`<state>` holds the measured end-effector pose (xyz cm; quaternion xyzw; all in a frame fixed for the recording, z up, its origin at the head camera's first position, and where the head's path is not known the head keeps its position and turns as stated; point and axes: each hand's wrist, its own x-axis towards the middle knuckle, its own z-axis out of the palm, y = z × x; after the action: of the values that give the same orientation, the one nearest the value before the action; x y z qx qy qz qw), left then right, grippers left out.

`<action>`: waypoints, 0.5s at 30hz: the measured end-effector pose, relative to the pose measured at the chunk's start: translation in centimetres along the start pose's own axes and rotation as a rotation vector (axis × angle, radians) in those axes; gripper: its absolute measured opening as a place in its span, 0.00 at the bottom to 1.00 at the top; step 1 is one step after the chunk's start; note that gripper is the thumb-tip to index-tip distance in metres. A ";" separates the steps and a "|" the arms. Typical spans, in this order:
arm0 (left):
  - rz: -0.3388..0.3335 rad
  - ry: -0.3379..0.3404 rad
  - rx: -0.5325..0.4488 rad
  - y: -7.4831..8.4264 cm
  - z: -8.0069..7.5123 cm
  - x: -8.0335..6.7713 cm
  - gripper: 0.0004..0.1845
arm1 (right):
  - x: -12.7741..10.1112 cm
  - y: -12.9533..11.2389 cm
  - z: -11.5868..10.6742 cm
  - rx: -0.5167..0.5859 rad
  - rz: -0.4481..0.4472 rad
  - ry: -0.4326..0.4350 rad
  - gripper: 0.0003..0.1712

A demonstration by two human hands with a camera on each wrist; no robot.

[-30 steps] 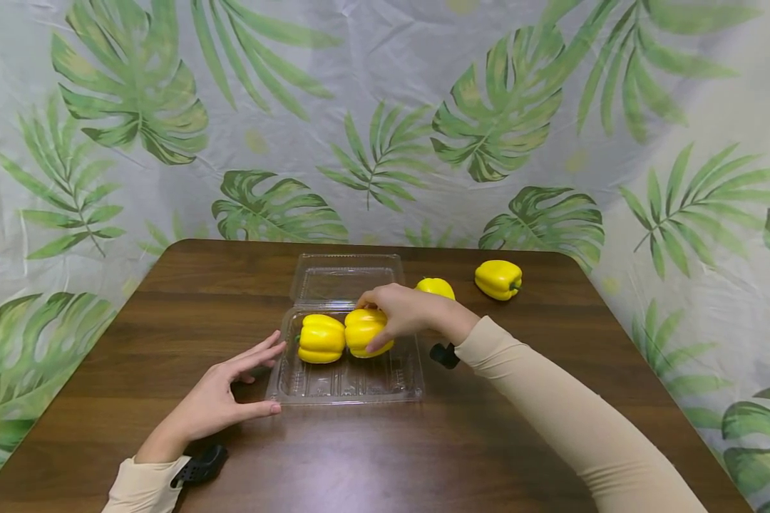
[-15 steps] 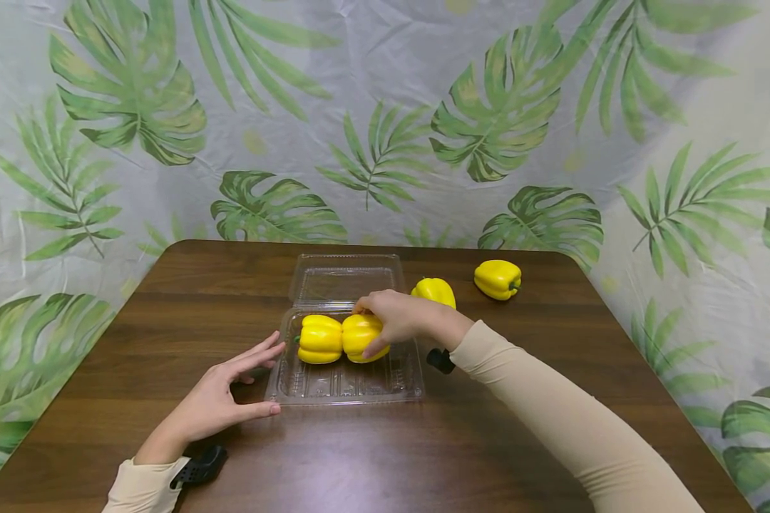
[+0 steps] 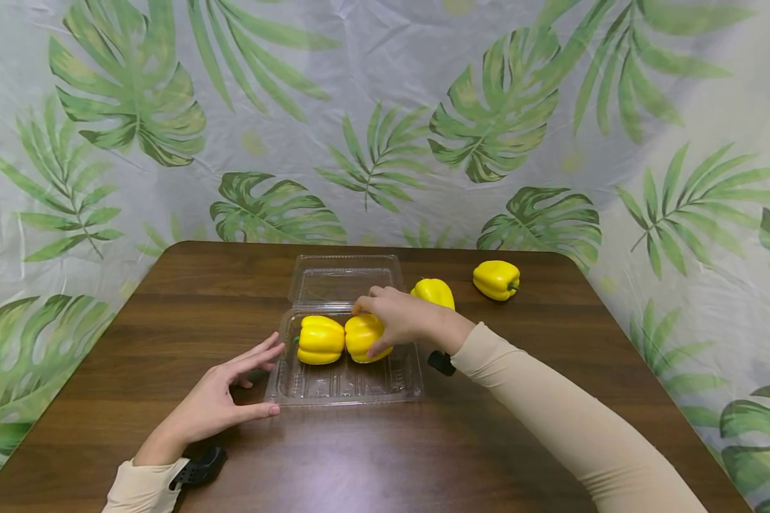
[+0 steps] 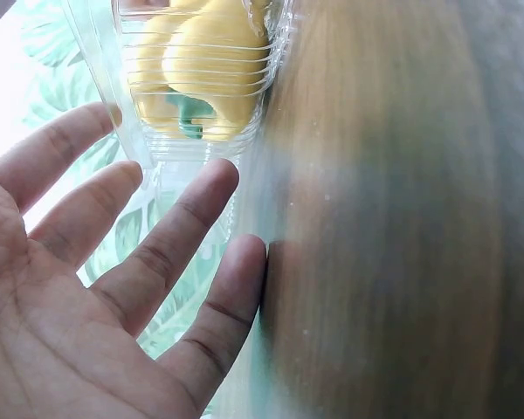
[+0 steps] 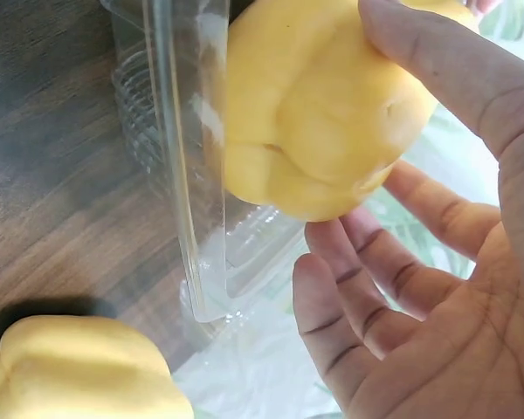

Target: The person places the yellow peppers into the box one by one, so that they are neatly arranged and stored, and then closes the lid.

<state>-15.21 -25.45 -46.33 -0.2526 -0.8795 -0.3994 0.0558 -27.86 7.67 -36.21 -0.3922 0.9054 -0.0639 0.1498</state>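
I see a clear plastic hinged box [image 3: 349, 385]; left hand [image 3: 208, 399], fingers extended, at its edge; right hand [image 3: 404, 313] gripping a yellow bell pepper [image 3: 364, 339] inside, stalk hidden; second yellow pepper [image 3: 319, 340] beside, long axis left-right, green stem [image 4: 190, 113] leftward.

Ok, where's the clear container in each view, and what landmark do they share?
Head: the clear container is slightly left of centre, below the middle.
Left wrist: top edge, left of centre, cut off.
Right wrist: left of centre, running down from the top edge.
Shared landmark: the wooden table.
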 end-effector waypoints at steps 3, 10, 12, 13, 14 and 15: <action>0.001 0.000 -0.002 0.0 0.0 0.0 0.47 | -0.1 0.0 0.0 -0.004 0.002 -0.001 0.45; 0.005 0.004 0.004 -0.1 0.1 0.0 0.46 | -0.2 0.3 0.4 0.019 0.015 0.021 0.45; 0.004 0.005 0.005 -0.1 0.1 0.0 0.46 | -0.2 0.4 0.5 0.028 0.011 0.032 0.45; 0.003 0.005 0.005 -0.1 0.1 0.0 0.46 | -0.2 0.5 0.6 0.030 0.008 0.038 0.45; 0.002 0.004 0.005 -0.1 0.1 0.0 0.46 | -0.2 0.6 0.7 0.034 0.004 0.045 0.45; 0.002 0.005 0.005 -0.1 0.1 0.0 0.46 | -0.2 0.6 0.7 0.035 0.000 0.050 0.45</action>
<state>-15.24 -25.48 -46.46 -0.2522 -0.8802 -0.3976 0.0591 -27.89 8.24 -37.01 -0.3877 0.9076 -0.0895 0.1340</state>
